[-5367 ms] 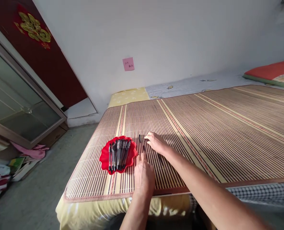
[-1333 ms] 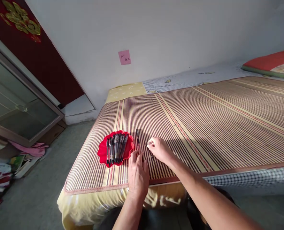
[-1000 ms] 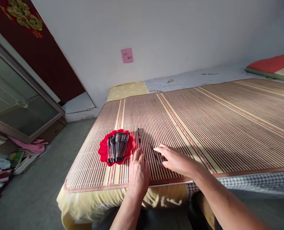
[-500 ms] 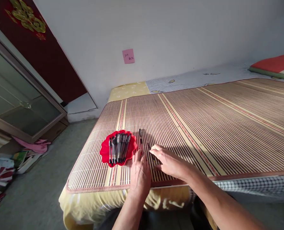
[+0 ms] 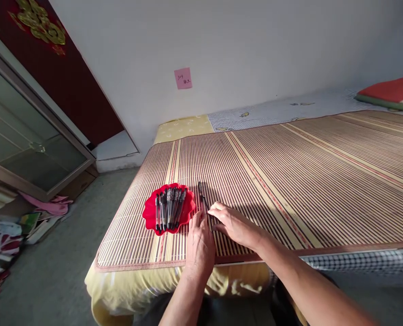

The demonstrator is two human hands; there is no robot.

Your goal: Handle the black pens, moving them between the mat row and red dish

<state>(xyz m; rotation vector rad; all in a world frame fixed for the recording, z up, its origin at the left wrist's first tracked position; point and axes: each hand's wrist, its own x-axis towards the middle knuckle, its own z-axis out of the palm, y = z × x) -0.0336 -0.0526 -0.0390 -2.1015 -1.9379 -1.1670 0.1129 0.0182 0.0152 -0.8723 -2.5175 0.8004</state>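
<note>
A red scalloped plate (image 5: 149, 216) on the bamboo mat (image 5: 289, 181) holds several black pens (image 5: 169, 212) side by side. One loose black pen (image 5: 201, 194) lies on the mat just right of the plate. My left hand (image 5: 199, 244) rests flat on the mat near the front edge, fingers extended toward the loose pen. My right hand (image 5: 233, 225) lies beside it, fingers bent, its fingertips at the near end of that pen; whether it grips anything is hidden.
The mat covers a bed with a yellow sheet (image 5: 184, 127). A pink note (image 5: 182, 78) sticks to the white wall. A red cushion (image 5: 388, 90) lies far right. A glass door (image 5: 24, 136) and clutter on the floor (image 5: 21, 226) are at left.
My right hand went from a pinch near the loose pen to a flat reach lower on the mat, then slid back up toward the pen. My left hand stayed in place.
</note>
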